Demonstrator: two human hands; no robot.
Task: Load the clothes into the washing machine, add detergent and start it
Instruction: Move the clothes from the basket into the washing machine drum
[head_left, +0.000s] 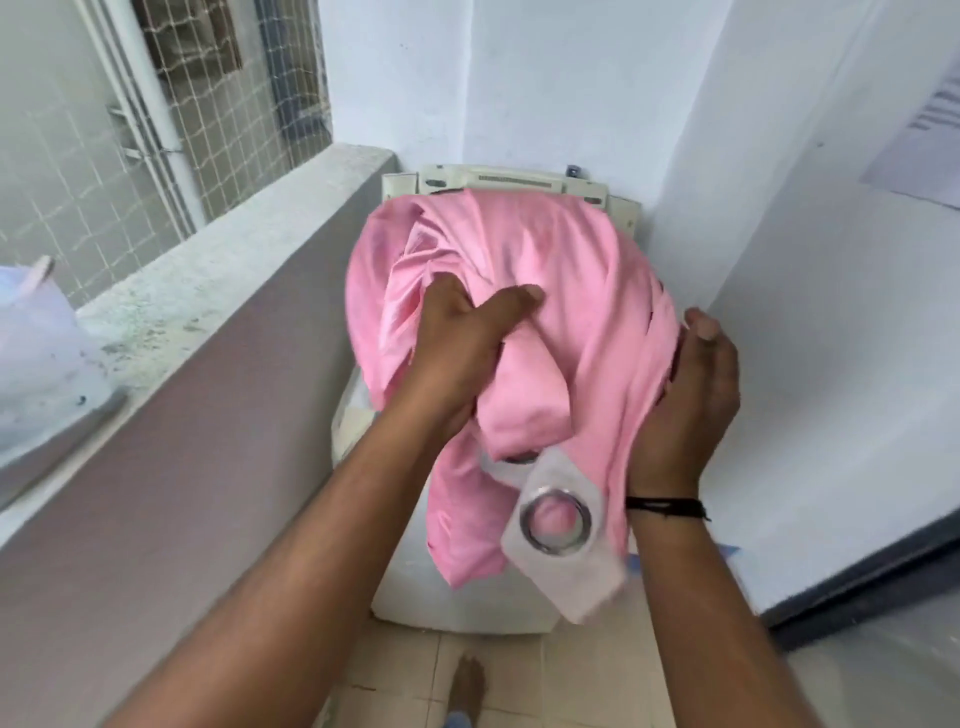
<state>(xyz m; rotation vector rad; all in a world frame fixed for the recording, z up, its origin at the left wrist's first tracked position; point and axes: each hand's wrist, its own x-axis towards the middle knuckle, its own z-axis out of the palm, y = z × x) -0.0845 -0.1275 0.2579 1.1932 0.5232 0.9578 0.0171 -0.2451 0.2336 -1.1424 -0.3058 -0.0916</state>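
A big bundle of pink cloth (561, 270), a curtain with a white header band and a metal eyelet ring (557, 521), is bunched over the top of the white top-loading washing machine (498, 179). My left hand (462, 332) grips a fold on the bundle's left side, thumb on top. My right hand (696, 395) cups the bundle's right side, fingers curled round the cloth. The white band with the ring hangs down over the machine's front. The tub opening is hidden under the cloth.
A grey concrete ledge (218, 291) runs along the left, with a translucent plastic container (36, 353) on it. White walls close in behind and on the right. My bare foot (467, 686) stands on the beige tiled floor in front of the machine.
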